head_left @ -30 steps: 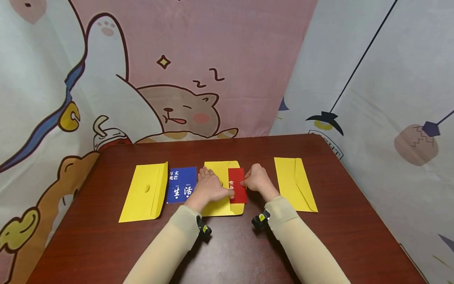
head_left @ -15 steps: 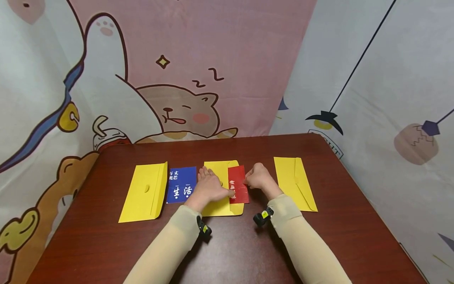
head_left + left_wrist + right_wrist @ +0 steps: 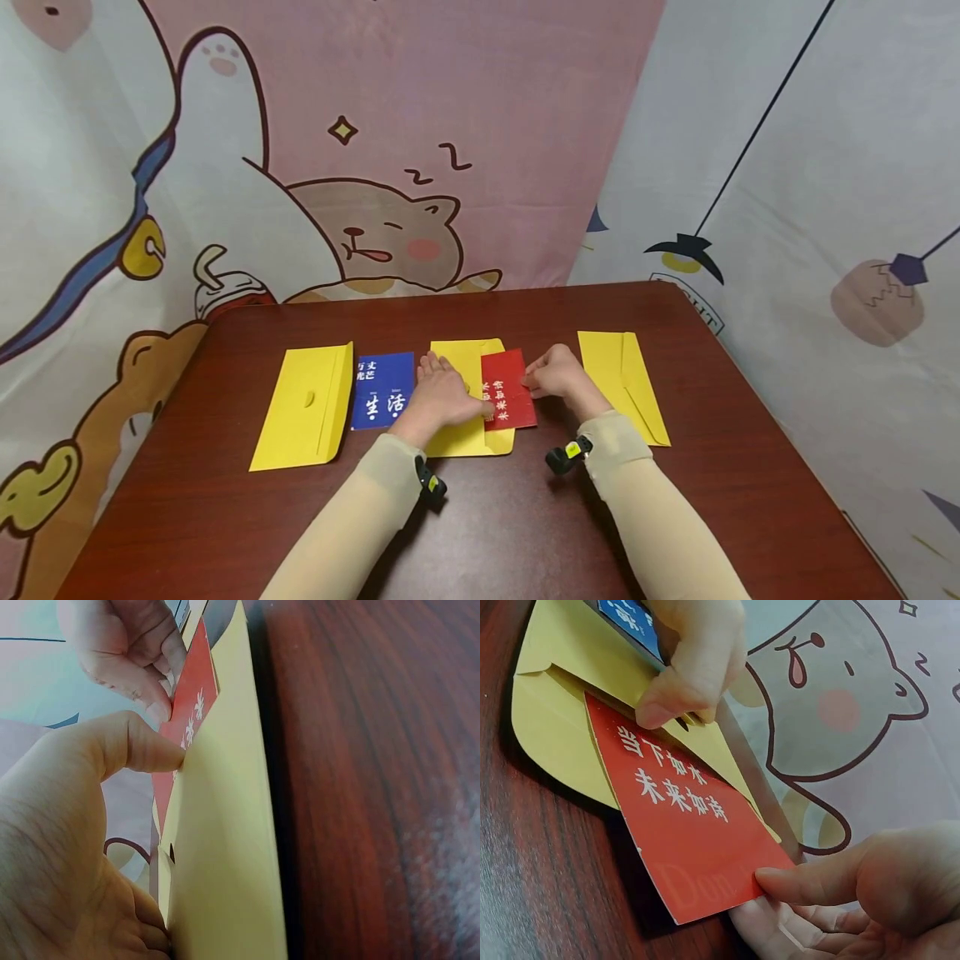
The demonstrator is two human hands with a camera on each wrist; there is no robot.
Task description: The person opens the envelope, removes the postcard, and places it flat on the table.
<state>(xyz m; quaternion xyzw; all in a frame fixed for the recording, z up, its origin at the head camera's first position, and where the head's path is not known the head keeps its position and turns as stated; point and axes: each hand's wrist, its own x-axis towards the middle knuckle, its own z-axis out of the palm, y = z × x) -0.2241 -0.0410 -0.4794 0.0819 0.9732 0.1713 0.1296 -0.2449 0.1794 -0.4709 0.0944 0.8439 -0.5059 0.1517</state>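
A red card [image 3: 510, 388] with white characters sticks partly out of the mouth of the middle yellow envelope [image 3: 461, 437]. My right hand [image 3: 558, 373] pinches its outer edge between thumb and fingers, plain in the right wrist view, where the card [image 3: 679, 825] lies partly under the envelope's edge. My left hand [image 3: 446, 396] rests flat on the envelope with straight fingers. In the left wrist view its thumb [image 3: 142, 746] presses near the envelope's opening, beside the card. The envelope's flap lies unfolded on the right.
A blue card [image 3: 384, 392] with white characters lies left of the middle envelope. Farther left is another yellow envelope [image 3: 300, 408], and a third yellow envelope [image 3: 624, 387] lies to the right. All are on a dark red-brown table [image 3: 495, 533] in front of a cartoon-printed cloth [image 3: 525, 125].
My right hand has moved rightward and drawn the red card farther out of the envelope, so more of its characters show. My left hand has stayed in place.
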